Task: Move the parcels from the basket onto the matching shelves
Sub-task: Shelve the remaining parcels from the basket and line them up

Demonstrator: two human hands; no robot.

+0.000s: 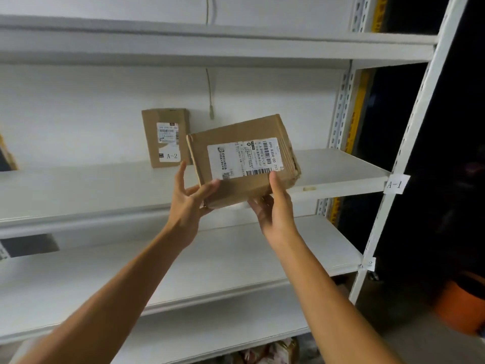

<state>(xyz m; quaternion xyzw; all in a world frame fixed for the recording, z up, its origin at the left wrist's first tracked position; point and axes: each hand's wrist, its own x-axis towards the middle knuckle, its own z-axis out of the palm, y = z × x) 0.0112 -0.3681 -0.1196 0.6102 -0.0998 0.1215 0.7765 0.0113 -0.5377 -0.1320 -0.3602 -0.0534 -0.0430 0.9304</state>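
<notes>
Label check | brown cardboard parcel with white label (244,161) was held tilted in the air before the white A-1 shelf (341,169), label facing the person — probably for matching | left hand (189,203), right hand (273,208): thumbs and fingers clamped on its lower corners

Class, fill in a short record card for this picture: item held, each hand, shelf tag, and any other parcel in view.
Item held: cardboard parcel, tilted, label facing camera
Left hand: grips its lower left corner
Right hand: grips its lower right edge, thumb on front
Shelf tag: A-1 tag, to the parcel's right
Other parcel: flat parcel marked A-2, standing upright on the shelf
</notes>
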